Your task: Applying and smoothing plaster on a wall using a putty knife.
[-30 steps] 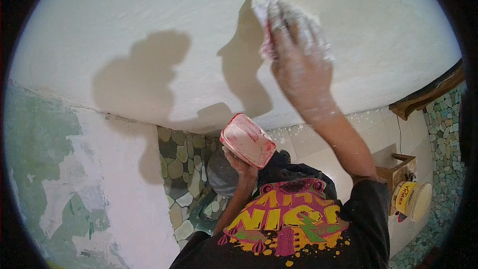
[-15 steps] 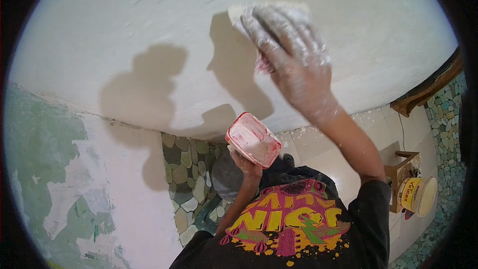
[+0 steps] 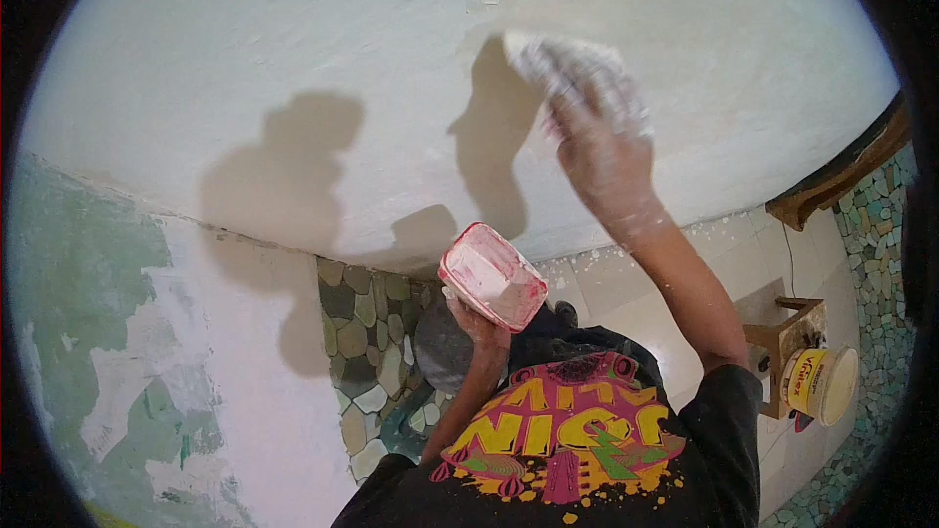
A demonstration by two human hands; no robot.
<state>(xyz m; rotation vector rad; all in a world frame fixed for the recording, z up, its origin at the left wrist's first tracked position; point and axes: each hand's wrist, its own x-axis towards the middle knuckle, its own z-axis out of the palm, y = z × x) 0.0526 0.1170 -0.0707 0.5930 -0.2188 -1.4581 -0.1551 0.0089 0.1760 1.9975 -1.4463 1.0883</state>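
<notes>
My left hand [image 3: 475,321] grips a red rectangular tub [image 3: 492,274] from below and the side. The tub is tilted, with white paste inside and smeared over its rim. Raised against the pale wall [image 3: 391,49], my right hand [image 3: 602,127] is coated in white paste and blurred by motion. Its fingers press over a flat, pale spreader [image 3: 523,47], whose edge shows beyond the fingertips. Most of the spreader is hidden under the hand. Around it, the wall has a lighter coated area on the left and a darker beige patch on the right.
At right, a yellow-labelled bucket [image 3: 822,386] stands beside a small wooden stool [image 3: 797,342]. White spots dot the tiled floor [image 3: 626,284] along the wall. A dark wooden piece [image 3: 841,166] juts out at far right. Stone-patterned flooring [image 3: 362,332] and a patchy green-and-white surface [image 3: 108,332] lie left.
My right hand has moved down and slightly right along the wall with the spreader, uncovering short ridges in the coating. The tub in my left hand has shifted slightly left.
</notes>
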